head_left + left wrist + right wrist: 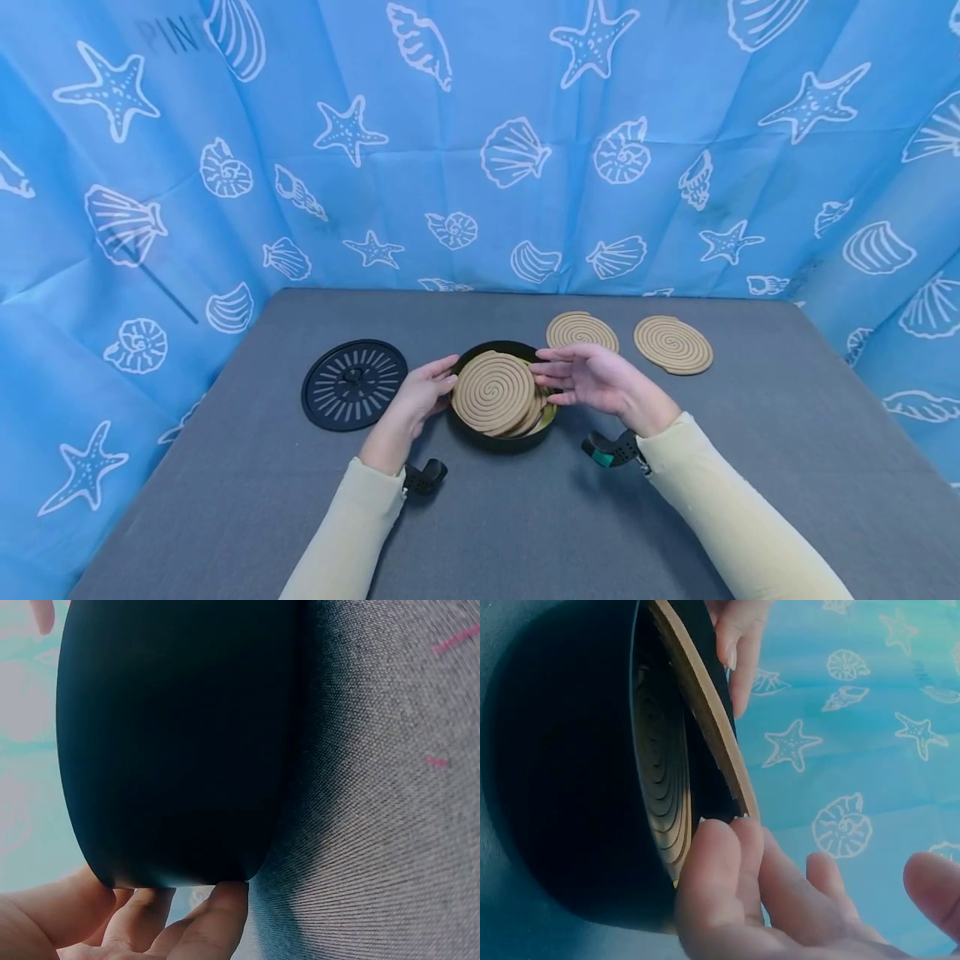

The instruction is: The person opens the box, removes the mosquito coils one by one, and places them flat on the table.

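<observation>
A round black tin [504, 445] stands at mid-table, with tan spiral mosquito coils inside. The top mosquito coil [492, 392] lies tilted over the others, its edge up at the tin's left rim. At that left side, my left hand [422, 393] holds the tin, fingers against its outer wall [180, 750] and thumb by the rim. Across from it, my right hand [588, 379] has loosely bent fingers at the right rim, thumb apart. In the right wrist view, its fingertips [720, 847] come close to the raised coil's edge [712, 712], above another coil [667, 787] lower down.
A black slotted lid [354, 385] lies left of the tin. Two more mosquito coils rest at the back right, one [582, 331] just behind my right hand and another [672, 344] farther right. A blue shell-print curtain [480, 167] hangs behind the grey table [495, 525].
</observation>
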Motion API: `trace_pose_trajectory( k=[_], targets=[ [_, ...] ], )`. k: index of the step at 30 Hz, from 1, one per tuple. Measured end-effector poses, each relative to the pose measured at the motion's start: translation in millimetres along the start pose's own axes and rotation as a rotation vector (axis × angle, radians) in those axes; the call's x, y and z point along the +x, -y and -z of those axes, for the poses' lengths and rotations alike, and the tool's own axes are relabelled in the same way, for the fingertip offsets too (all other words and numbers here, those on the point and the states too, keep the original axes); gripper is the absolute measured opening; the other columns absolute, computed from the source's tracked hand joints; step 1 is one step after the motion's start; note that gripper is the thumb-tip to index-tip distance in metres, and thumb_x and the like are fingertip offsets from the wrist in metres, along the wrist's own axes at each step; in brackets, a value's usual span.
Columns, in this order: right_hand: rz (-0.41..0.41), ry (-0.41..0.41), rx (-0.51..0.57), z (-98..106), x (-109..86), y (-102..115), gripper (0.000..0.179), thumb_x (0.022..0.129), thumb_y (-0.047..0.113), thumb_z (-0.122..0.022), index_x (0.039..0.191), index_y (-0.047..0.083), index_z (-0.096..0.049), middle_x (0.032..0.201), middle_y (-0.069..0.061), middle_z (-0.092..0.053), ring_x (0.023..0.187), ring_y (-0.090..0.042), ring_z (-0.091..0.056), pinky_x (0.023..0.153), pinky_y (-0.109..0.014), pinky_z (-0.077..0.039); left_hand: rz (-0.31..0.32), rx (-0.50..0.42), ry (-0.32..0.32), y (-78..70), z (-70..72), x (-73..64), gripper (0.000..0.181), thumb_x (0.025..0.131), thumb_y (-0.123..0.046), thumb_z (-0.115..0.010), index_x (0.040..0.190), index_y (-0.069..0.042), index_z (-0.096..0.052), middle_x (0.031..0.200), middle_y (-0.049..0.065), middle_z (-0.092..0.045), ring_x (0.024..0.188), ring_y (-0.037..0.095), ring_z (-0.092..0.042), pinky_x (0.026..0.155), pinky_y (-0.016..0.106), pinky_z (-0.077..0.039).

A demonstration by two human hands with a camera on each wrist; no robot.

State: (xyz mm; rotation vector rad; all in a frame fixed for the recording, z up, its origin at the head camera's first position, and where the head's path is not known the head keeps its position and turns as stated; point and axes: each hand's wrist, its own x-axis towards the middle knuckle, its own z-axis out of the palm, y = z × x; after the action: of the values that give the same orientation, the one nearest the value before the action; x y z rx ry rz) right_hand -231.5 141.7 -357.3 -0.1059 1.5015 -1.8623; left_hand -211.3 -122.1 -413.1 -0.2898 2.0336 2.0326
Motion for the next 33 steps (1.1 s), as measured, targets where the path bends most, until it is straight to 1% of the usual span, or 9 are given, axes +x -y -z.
trace_pose_trajectory(
  k=[2,5,8,10,14,17,20,24,33],
  targets=[
    [0.013,-0.017,-0.012,-2.2,1.4,-1.4,0.054,0.105,0.019,-0.029,0.151,-0.007,-0.016,0.155,-0.028,-0.021,0.122,-0.026,-0.044,0.105,-0.045,-0.035,0.000,-0.001,0.001,-0.2,-0.1,-0.3,0.043,0.103,-0.007,-0.045,0.146,-0.009,-0.044,0.150,0.015,-0.039,0.138,0.029,-0.036,0.109,0.054,-0.032],
    [0.045,-0.038,0.026,-8.1,4.0,-4.5,0.054,0.104,0.014,-0.032,0.151,-0.007,-0.015,0.154,-0.028,-0.022,0.129,-0.032,-0.038,0.108,-0.046,-0.034,0.001,-0.005,0.004,-0.6,-0.1,-0.1,0.043,0.103,-0.007,-0.045,0.146,-0.009,-0.044,0.150,0.015,-0.039,0.138,0.029,-0.036,0.109,0.053,-0.032],
    [0.081,-0.057,0.103,-14.4,7.2,-8.9,0.055,0.103,0.006,-0.033,0.151,-0.008,-0.011,0.153,-0.028,-0.018,0.136,-0.037,-0.029,0.107,-0.042,-0.039,0.003,-0.010,0.009,-0.5,0.2,0.8,0.043,0.103,-0.007,-0.045,0.146,-0.009,-0.044,0.150,0.016,-0.039,0.138,0.029,-0.037,0.109,0.053,-0.032],
    [0.096,-0.068,0.138,-17.3,9.2,-12.2,0.054,0.102,0.002,-0.033,0.149,-0.010,-0.010,0.151,-0.029,-0.018,0.135,-0.036,-0.030,0.101,-0.037,-0.045,0.004,-0.011,0.013,-0.1,0.3,1.4,0.043,0.103,-0.007,-0.045,0.146,-0.009,-0.044,0.150,0.016,-0.039,0.138,0.029,-0.037,0.109,0.053,-0.032],
    [0.094,-0.059,0.115,-19.5,12.7,-18.2,0.051,0.102,0.001,-0.035,0.148,-0.011,-0.015,0.134,-0.021,-0.043,0.113,-0.023,-0.053,0.085,-0.031,-0.053,0.005,-0.005,0.008,0.6,1.0,1.6,0.043,0.103,-0.007,-0.045,0.146,-0.009,-0.044,0.150,0.015,-0.040,0.137,0.029,-0.037,0.109,0.053,-0.033],
    [0.085,-0.037,0.097,-19.7,14.9,-21.9,0.051,0.101,0.000,-0.037,0.148,-0.010,-0.017,0.116,-0.009,-0.056,0.094,-0.014,-0.060,0.078,-0.029,-0.054,0.008,-0.001,0.006,0.3,1.0,1.3,0.043,0.103,-0.008,-0.045,0.146,-0.009,-0.044,0.150,0.014,-0.041,0.137,0.028,-0.038,0.109,0.053,-0.033],
    [0.087,-0.019,0.117,-21.2,17.4,-25.4,0.055,0.101,-0.003,-0.036,0.150,-0.009,-0.010,0.131,-0.021,-0.051,0.093,-0.013,-0.063,0.076,-0.028,-0.056,0.015,-0.004,0.006,-1.0,0.9,0.3,0.043,0.103,-0.008,-0.045,0.146,-0.010,-0.044,0.150,0.014,-0.040,0.137,0.028,-0.037,0.109,0.052,-0.034],
    [0.078,0.003,0.118,-25.9,20.1,-29.3,0.057,0.100,-0.006,-0.033,0.151,-0.009,-0.006,0.151,-0.033,-0.022,0.100,-0.015,-0.063,0.080,-0.029,-0.056,0.020,-0.005,0.006,-2.3,1.1,-1.4,0.043,0.103,-0.008,-0.045,0.146,-0.010,-0.045,0.150,0.013,-0.040,0.138,0.028,-0.037,0.109,0.053,-0.033],
    [0.053,-0.030,0.140,-29.8,19.0,-34.4,0.059,0.099,-0.009,-0.035,0.153,-0.004,-0.011,0.151,-0.032,-0.026,0.112,-0.024,-0.060,0.088,-0.036,-0.053,0.019,-0.024,0.018,-0.4,1.7,-1.3,0.044,0.104,-0.007,-0.043,0.147,-0.009,-0.042,0.152,0.014,-0.037,0.140,0.030,-0.032,0.110,0.055,-0.030]
  ],
)
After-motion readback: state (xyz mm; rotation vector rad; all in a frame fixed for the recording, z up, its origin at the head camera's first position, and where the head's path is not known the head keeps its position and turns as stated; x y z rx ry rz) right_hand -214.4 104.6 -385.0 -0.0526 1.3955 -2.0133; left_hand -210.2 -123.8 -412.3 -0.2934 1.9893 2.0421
